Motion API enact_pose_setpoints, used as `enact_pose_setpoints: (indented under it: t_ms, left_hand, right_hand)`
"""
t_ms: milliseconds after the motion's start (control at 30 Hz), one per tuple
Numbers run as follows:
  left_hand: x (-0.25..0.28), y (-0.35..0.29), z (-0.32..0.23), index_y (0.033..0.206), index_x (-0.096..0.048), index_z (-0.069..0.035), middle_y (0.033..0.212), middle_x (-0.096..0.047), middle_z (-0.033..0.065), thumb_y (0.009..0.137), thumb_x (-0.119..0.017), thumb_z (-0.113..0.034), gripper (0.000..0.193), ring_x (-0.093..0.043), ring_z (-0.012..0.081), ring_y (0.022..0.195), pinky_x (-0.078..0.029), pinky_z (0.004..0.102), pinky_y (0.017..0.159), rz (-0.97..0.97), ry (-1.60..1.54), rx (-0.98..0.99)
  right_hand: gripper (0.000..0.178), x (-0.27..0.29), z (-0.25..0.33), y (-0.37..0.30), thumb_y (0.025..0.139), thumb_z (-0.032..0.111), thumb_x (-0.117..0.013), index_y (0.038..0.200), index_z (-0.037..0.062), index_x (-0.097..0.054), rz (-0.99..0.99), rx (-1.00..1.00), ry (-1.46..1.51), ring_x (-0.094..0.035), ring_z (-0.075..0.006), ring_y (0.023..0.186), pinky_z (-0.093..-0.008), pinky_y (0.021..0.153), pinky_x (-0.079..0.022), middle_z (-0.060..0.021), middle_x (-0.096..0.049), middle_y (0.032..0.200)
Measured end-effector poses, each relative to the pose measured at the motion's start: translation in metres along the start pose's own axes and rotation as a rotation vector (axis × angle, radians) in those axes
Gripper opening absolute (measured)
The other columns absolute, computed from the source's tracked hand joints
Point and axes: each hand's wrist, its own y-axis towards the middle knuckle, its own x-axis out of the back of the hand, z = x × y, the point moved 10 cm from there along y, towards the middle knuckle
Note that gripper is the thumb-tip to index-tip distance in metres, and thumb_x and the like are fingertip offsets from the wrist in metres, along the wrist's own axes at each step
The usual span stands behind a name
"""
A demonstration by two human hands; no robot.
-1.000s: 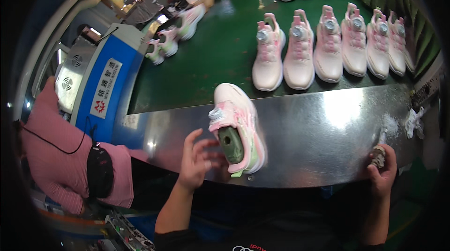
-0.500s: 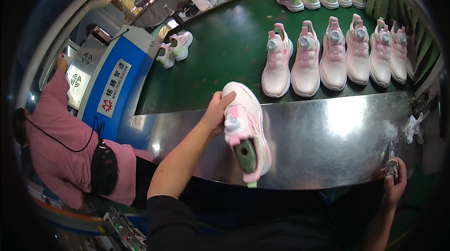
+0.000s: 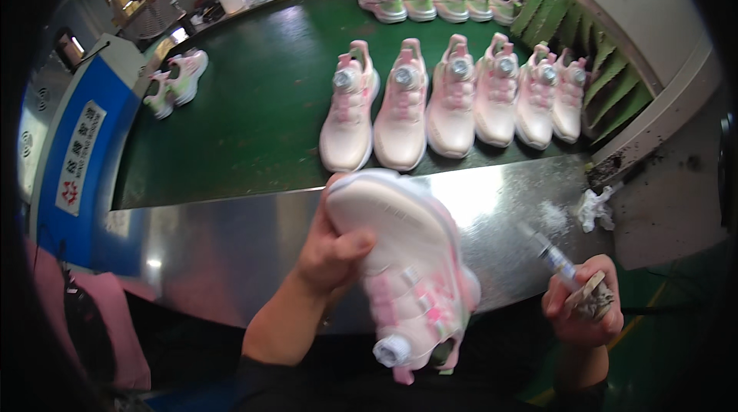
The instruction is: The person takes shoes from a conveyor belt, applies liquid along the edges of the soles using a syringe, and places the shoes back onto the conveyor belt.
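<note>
My left hand (image 3: 330,250) is closed around the toe end of a pale pink sneaker (image 3: 400,235). The shoe is tilted with its toe up and its heel toward me; a wrapped dial knob (image 3: 392,350) sits on its tongue, and the pink mesh side shows. To the right, my right hand (image 3: 583,308) grips a slim clear syringe (image 3: 552,254) whose tip points up and left toward the metal ledge. A crumpled greyish rag (image 3: 592,298) is in the same hand, partly covering the syringe's rear end.
Several pale pink sneakers (image 3: 451,112) stand in a row on the green conveyor belt (image 3: 254,97), more (image 3: 436,1) behind. A pair (image 3: 184,78) stands at left. White powder (image 3: 550,218) and crumpled tissue (image 3: 594,210) lie on the metal ledge (image 3: 231,250). Green flaps (image 3: 592,66) hang at right.
My view has swung to the right. The sneaker has come nearer and turned, so its side shows more. My right hand has lifted, bringing the syringe into clearer sight.
</note>
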Motion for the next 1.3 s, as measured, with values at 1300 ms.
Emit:
enact_pose_setpoints:
  t_ms: [1300]
  left_hand:
    - [-0.035, -0.037, -0.018, 0.121, -0.047, 0.001, 0.117, -0.057, 0.0206, 0.064, -0.074, 0.006, 0.063, -0.059, 0.0321, 0.11, -0.049, 0.045, 0.095, 0.494, 0.04, -0.125]
  right_hand:
    - [0.06, -0.13, -0.009, 0.043, 0.088, 0.06, -0.051, 0.098, 0.0011, -0.055, 0.329, -0.008, -0.288, -0.063, -0.0255, 0.061, -0.0376, 0.064, -0.051, -0.0203, -0.065, 0.071]
